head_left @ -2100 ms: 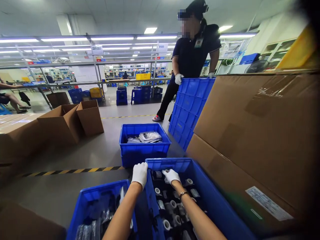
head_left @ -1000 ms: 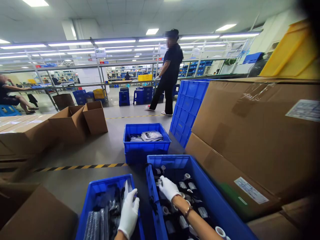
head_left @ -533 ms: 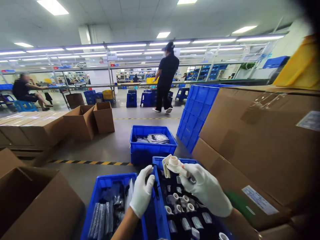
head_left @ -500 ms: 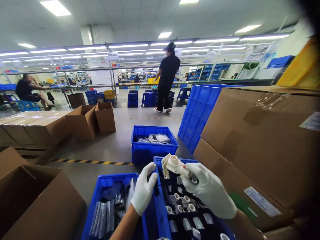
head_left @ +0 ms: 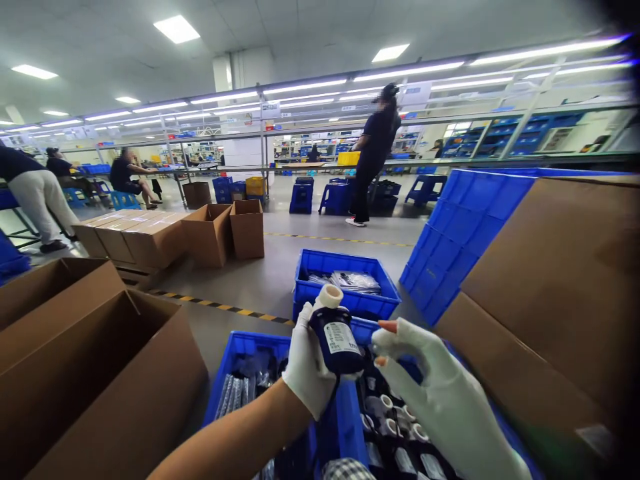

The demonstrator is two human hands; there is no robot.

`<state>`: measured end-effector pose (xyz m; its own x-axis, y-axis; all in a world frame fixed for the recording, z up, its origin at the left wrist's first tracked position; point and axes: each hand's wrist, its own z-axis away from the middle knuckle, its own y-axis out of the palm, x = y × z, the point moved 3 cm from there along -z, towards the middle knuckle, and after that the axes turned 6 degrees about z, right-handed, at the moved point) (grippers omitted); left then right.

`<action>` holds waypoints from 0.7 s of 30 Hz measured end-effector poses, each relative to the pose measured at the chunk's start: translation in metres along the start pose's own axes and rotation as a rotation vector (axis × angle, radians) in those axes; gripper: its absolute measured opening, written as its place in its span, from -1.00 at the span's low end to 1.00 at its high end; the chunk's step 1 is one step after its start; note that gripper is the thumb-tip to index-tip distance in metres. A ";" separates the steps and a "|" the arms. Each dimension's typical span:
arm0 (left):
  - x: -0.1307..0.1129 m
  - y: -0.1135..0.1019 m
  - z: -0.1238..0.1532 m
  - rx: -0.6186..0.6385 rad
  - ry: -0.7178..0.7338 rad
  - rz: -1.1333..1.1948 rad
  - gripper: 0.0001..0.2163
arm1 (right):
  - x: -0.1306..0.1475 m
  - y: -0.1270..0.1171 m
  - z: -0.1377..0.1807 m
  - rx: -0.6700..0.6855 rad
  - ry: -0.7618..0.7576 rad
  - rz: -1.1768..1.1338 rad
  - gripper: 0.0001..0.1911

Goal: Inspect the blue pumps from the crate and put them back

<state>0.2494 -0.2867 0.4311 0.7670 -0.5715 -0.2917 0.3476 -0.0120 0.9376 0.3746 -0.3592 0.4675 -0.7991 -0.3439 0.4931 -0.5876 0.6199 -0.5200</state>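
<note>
My left hand (head_left: 313, 363), in a white glove, is closed around a dark navy bottle-shaped device (head_left: 343, 347). The device has a cream-coloured neck at its top and a printed white label facing me. To its right, my right hand (head_left: 425, 373) is raised with thumb and fingers apart and nothing between them; its glove leaves some fingertips bare. Under my hands sits a blue bin (head_left: 350, 427) with several dark devices that have white necks and labels (head_left: 404, 460). Another blue bin (head_left: 235, 347), left of it, contains plastic-wrapped pieces (head_left: 233, 397).
Open cardboard boxes (head_left: 125, 373) stand at the left. Ahead is a blue crate (head_left: 345, 307) of bagged flat items. Stacked blue crates (head_left: 450, 233) and large cartons (head_left: 560, 267) rise at the right. A person (head_left: 375, 153) is on the floor beyond, by the workbenches.
The cream bracket-like piece seen in my right hand is no longer visible there. My left hand, empty before, now grips the dark device. The view has turned left.
</note>
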 end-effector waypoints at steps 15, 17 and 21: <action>0.013 -0.016 0.054 -0.116 0.279 0.165 -0.61 | 0.016 0.057 0.082 -0.002 0.032 0.146 -0.50; 0.016 -0.021 0.056 -0.166 0.227 0.149 -0.58 | 0.020 0.059 0.085 -0.036 0.066 0.142 -0.53; 0.015 -0.029 0.060 -0.169 0.307 0.218 -0.66 | 0.028 0.065 0.088 -0.080 0.082 0.073 -0.60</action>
<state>0.2182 -0.3438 0.4113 0.9488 -0.2743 -0.1565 0.2232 0.2322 0.9467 0.3025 -0.3903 0.3862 -0.8246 -0.2384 0.5131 -0.5133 0.6965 -0.5015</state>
